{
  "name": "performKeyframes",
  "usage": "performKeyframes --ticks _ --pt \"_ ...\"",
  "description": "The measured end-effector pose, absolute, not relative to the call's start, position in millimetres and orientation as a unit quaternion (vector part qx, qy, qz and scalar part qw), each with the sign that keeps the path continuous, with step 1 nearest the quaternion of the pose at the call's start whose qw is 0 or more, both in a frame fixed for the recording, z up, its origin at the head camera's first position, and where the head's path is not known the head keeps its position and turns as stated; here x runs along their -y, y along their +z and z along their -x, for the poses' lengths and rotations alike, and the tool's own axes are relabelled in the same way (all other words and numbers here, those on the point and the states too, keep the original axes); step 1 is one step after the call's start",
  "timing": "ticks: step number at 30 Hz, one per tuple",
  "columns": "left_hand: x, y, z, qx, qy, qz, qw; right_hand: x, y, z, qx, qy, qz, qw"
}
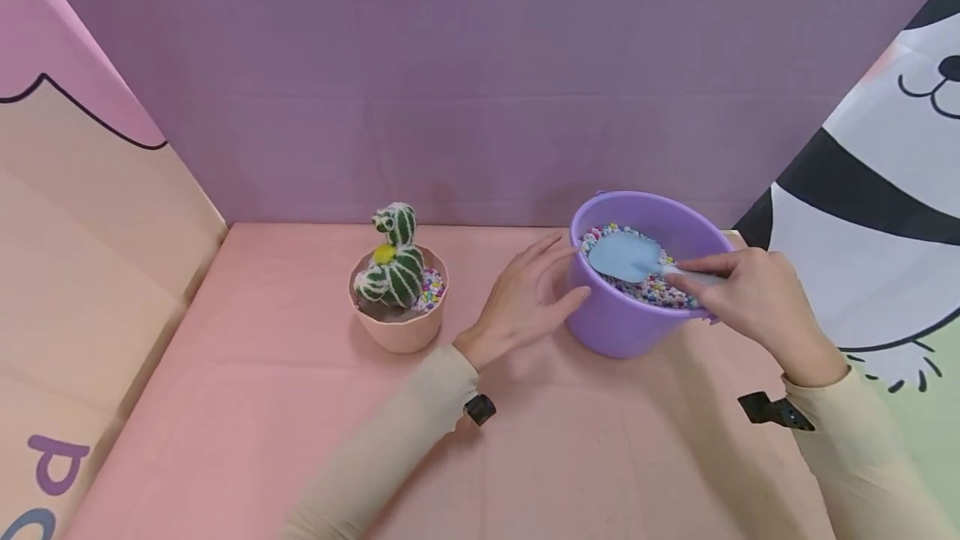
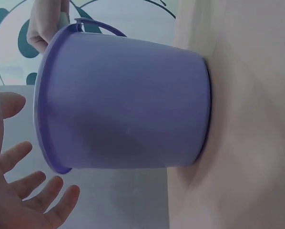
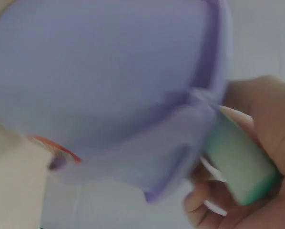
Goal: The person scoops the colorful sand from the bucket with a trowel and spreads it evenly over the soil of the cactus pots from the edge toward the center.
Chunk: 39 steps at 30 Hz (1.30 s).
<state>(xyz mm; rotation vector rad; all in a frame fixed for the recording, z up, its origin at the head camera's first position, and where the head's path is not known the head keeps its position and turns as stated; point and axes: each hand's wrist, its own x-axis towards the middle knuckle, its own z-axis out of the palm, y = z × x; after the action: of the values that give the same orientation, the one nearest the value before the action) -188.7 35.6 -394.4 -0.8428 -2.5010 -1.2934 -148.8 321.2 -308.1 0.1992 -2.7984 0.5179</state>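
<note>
My right hand [image 1: 757, 294] grips the pale handle [image 3: 242, 162] of a light blue scoop [image 1: 625, 256] at the right rim of a purple bucket [image 1: 622, 336]. The scoop's blade lies over small multicoloured beads [image 1: 660, 294] inside the bucket. On the bucket's left side, my left hand [image 1: 521, 298] is held with fingers spread and straight, fingertips right at the rim. In the left wrist view, the left hand [image 2: 18, 186] shows nothing in its palm.
Left of the hands stands a peach pot [image 1: 401, 336] with a striped green cactus [image 1: 401, 273] and some coloured beads in it. A purple backdrop [image 1: 480, 90] rises behind the pink table surface [image 1: 262, 407]. A panda-printed panel [image 1: 862, 215] borders the right side.
</note>
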Motion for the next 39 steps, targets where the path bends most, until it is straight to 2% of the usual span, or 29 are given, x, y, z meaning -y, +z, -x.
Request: performKeyframes --ticks 5,12,16,20,28,34,39 --pt "-43.9 -390.6 190.7 0.840 -0.444 0.292 0.108 -329.4 -294.6 149.7 0.979 0.145 -0.080 0.117" --pt "-51.2 -389.4 197.4 0.854 -0.434 0.274 0.082 -342.6 -277.1 146.6 0.990 0.117 -0.053 0.060" --pt "-50.6 -390.5 202.2 0.852 -0.437 0.274 0.084 -348.7 -271.1 144.3 0.993 0.106 -0.040 0.044" --pt "-50.4 -393.1 205.3 0.848 -0.440 0.281 0.086 -345.7 -275.3 145.8 0.991 0.106 -0.057 0.063" --pt "-51.0 -398.5 203.1 0.832 -0.473 0.280 0.082 -323.6 -322.9 168.9 0.962 0.173 -0.122 0.170" --pt "-50.7 -395.0 203.9 0.836 -0.464 0.278 0.094 -317.2 -332.7 180.6 0.957 0.211 -0.112 0.164" --pt "-52.2 -393.5 203.1 0.836 -0.465 0.279 0.080 -320.9 -328.8 177.3 0.964 0.210 -0.088 0.141"
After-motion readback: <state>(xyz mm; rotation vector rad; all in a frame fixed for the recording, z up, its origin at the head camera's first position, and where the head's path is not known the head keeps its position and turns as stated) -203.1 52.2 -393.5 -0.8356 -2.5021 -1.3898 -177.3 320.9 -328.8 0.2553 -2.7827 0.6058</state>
